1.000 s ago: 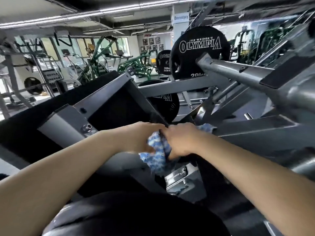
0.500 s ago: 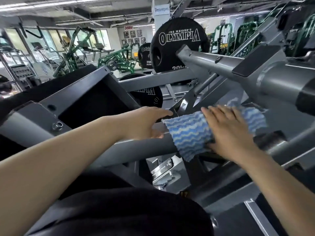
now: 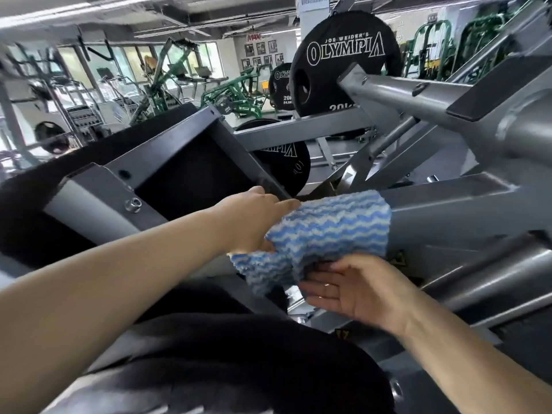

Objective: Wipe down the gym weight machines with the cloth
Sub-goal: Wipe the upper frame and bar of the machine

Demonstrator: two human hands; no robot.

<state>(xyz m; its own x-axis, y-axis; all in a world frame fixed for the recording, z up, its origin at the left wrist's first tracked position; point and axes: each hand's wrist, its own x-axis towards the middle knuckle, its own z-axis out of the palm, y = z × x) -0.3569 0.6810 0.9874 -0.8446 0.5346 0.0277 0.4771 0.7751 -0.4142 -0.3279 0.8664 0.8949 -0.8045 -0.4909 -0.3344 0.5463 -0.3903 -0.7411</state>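
A blue-and-white wavy-striped cloth [image 3: 325, 231] is draped over a thick grey bar [image 3: 448, 210] of the weight machine, and its lower edge hangs down. My left hand [image 3: 254, 219] lies on the bar at the cloth's left edge, fingers stretched out and touching it. My right hand [image 3: 355, 288] sits below the bar with the palm turned up. Its thumb and fingertips touch the cloth's hanging lower edge, and the fingers are nearly straight.
A black Olympia weight plate [image 3: 343, 64] hangs on a grey arm [image 3: 397, 97] above the bar, and a second plate [image 3: 283, 165] sits lower behind the frame. A dark padded panel [image 3: 191, 171] lies to the left. Green machines [image 3: 236, 100] stand further back.
My right hand has come off the top of the cloth and dropped under the bar, palm up. The cloth has shifted left toward my left hand, which stays on the bar.
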